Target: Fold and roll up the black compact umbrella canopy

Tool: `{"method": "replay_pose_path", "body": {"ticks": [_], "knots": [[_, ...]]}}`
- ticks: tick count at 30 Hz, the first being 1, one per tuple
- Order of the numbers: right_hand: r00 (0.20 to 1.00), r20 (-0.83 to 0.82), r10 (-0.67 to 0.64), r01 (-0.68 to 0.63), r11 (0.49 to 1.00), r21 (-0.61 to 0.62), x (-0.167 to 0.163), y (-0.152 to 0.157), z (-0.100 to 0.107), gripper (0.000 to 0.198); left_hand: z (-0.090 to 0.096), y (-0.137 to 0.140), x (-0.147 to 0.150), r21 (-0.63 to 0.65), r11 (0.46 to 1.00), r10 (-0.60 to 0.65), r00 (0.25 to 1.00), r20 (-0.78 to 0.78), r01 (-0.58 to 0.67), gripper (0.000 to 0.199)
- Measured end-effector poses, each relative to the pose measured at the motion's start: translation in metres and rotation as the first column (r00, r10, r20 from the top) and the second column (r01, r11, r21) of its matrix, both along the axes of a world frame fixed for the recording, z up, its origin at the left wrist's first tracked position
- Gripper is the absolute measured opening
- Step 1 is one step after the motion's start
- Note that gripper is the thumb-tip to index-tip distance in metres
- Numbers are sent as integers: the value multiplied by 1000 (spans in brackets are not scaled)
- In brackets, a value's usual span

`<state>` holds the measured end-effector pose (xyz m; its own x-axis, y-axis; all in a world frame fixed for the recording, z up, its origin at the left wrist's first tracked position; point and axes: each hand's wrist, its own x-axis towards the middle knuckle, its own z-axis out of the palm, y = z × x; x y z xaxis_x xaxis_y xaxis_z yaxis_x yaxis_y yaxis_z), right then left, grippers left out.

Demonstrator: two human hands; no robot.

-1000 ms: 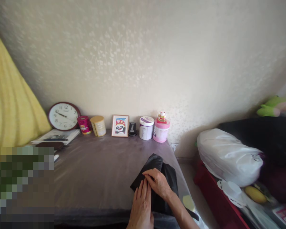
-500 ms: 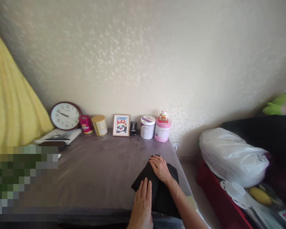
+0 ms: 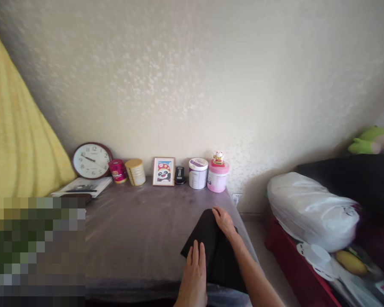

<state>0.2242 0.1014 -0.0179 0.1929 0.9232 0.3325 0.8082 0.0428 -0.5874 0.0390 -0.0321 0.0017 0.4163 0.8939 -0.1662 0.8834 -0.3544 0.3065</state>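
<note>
Item: black fabric point(image 3: 200, 234), seemingly folded, lower centre-right of the frame, on the grey-covered table point(image 3: 137, 238). Item: my left hand point(image 3: 196, 273), bottom centre, fingers straight, laid flat on the fabric and gripping nothing; presumably a weight against sliding. Item: my right hand point(image 3: 224, 221), above and to the right, fingers slightly bent at the fabric's upper edge; whether it pinches any, I cannot tell. Item: pink canister point(image 3: 218, 180), mid-frame near the wall point(image 3: 275, 106), its lid serving as stand for a cat figurine point(image 3: 218, 157).
</note>
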Motion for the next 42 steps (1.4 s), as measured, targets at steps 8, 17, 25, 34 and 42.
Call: {"method": "replay_pose_path", "body": {"ticks": [8, 17, 25, 34, 42], "knots": [[956, -106, -274, 267, 961, -78, 52, -62, -10, 35, 5, -4, -2, -12, 1000, 17, 1000, -5, -17, 91], [809, -482, -336, 179, 922, -342, 52, -107, -4, 44, 4, -4, -3, -43, 999, 29, 1000, 8, -28, 92], [878, -343, -335, 260, 934, -246, 32, -93, 8, 41, -10, -3, -4, 42, 998, 35, 990, 135, -41, 89], [917, -203, -344, 336, 939, -73, 41, -97, -11, 28, -14, -4, -5, 75, 996, 29, 985, 170, -43, 88], [896, -379, -232, 240, 970, -28, 23, -87, 16, 44, -12, -3, -5, 67, 997, 21, 994, 105, -28, 90]]}}
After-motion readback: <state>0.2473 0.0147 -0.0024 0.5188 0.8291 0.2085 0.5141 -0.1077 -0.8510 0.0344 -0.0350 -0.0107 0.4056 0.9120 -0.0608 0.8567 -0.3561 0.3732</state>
